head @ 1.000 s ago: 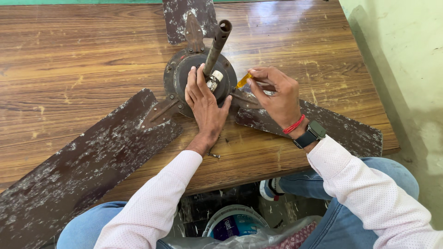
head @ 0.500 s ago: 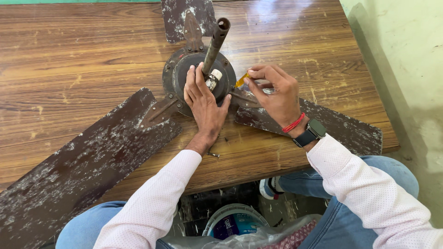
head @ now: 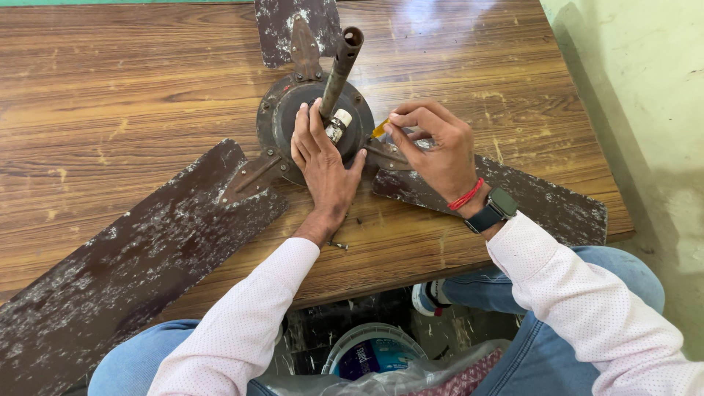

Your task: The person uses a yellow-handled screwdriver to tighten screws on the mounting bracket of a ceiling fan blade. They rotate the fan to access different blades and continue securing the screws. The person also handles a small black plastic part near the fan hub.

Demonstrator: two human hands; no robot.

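Note:
An old, flaking brown ceiling fan lies on a wooden table (head: 132, 95). Its round motor hub (head: 282, 110) carries an upright metal rod (head: 339, 66). My left hand (head: 323, 165) rests flat on the hub beside the rod's base, fingers apart, pressing it down. My right hand (head: 433, 147) pinches a yellow-handled screwdriver (head: 379, 130) whose tip meets the bracket of the right blade (head: 528, 198). Another long blade (head: 132, 271) runs to the lower left, and a third blade (head: 282, 22) points away at the top.
A small loose screw (head: 337, 245) lies on the table near my left wrist. Under the table's front edge stand a white and blue bucket (head: 374, 352) and a clear plastic bag (head: 411, 378). A pale green wall (head: 638, 88) runs along the right.
My right hand has shifted slightly with the screwdriver at the blade bracket. My left hand stays pressed on the hub.

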